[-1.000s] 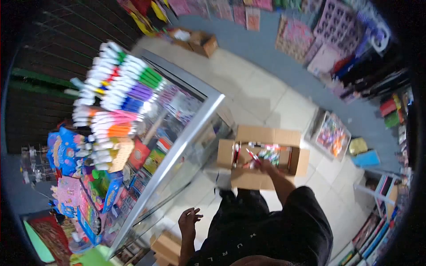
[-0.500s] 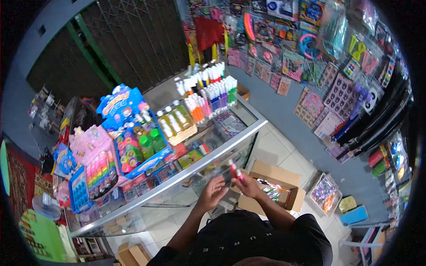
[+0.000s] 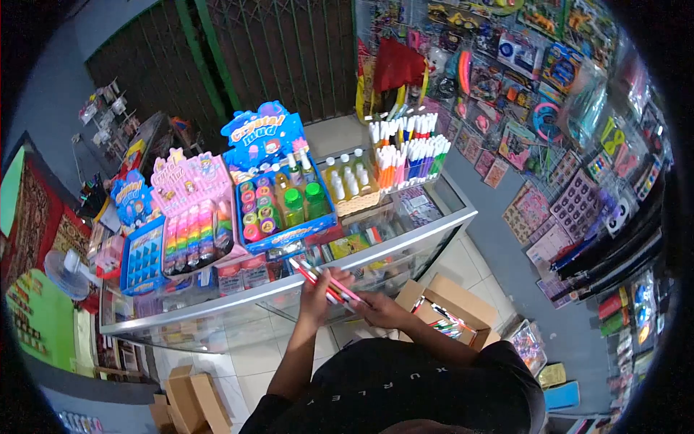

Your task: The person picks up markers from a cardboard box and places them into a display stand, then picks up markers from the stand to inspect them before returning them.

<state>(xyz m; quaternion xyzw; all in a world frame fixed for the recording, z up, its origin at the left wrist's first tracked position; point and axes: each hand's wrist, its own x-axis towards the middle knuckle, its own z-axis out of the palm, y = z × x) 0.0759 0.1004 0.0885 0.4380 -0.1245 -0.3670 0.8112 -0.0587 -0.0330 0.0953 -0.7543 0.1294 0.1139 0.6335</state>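
You've got your left forearm (image 3: pixel 298 354) angled toward the far side, left hand (image 3: pixel 316 295) curled, while your right forearm (image 3: pixel 439 344) slants leftward, right hand (image 3: pixel 383 311) just beside it, knuckles up.

Blue-grey wall (image 3: pixel 493 220) at right, hung thick with packaged goods (image 3: pixel 522 50). Dark lattice gate (image 3: pixel 289 61), green uprights (image 3: pixel 194 50), across far side. Glass-sided counter (image 3: pixel 206 325), silvery metal edging (image 3: pixel 434 227), runs slantwise. Floor (image 3: pixel 459 262) pale tile, catching light; gate dimmer. Bright green panel (image 3: pixel 54 296) far left.
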